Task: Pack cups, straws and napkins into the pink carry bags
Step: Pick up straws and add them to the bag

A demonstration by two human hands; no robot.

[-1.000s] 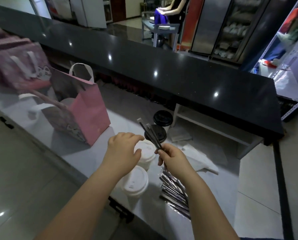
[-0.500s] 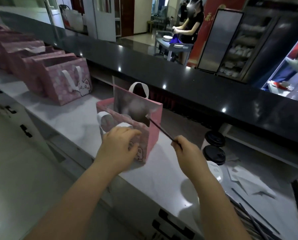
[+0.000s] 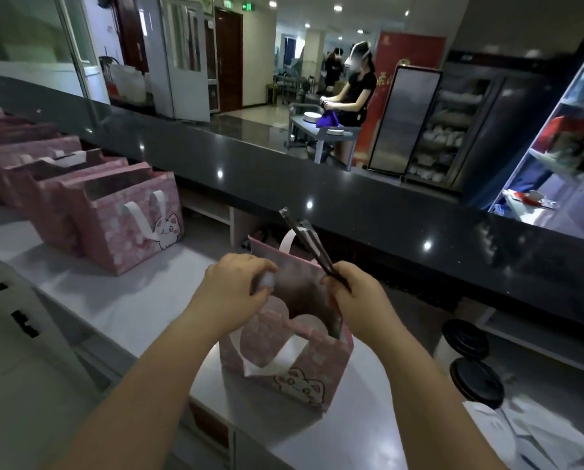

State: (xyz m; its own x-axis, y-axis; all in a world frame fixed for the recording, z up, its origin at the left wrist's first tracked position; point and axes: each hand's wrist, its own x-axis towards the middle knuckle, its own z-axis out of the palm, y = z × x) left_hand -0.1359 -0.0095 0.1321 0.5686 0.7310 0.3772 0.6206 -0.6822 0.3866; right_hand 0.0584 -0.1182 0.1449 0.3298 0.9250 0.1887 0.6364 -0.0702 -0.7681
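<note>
Head view. The left hand (image 3: 236, 288) has its grip clamped round a white-lidded paper cup (image 3: 267, 280), mostly hidden, over the mouth of the open pink cat-print carry bag (image 3: 328, 364) standing on the white tabletop (image 3: 121, 300). The right hand (image 3: 355, 295) has its grip pinched on a bundle of dark wrapped straws (image 3: 302, 237), tips toward 11 o'clock.

Risks, as judged: the soft bag wall may fold under the cup and tip it. Straws may slip from the pinch. Two black-lidded cups (image 3: 467, 339) at the bag's 3 o'clock could be knocked by the right forearm.
</note>
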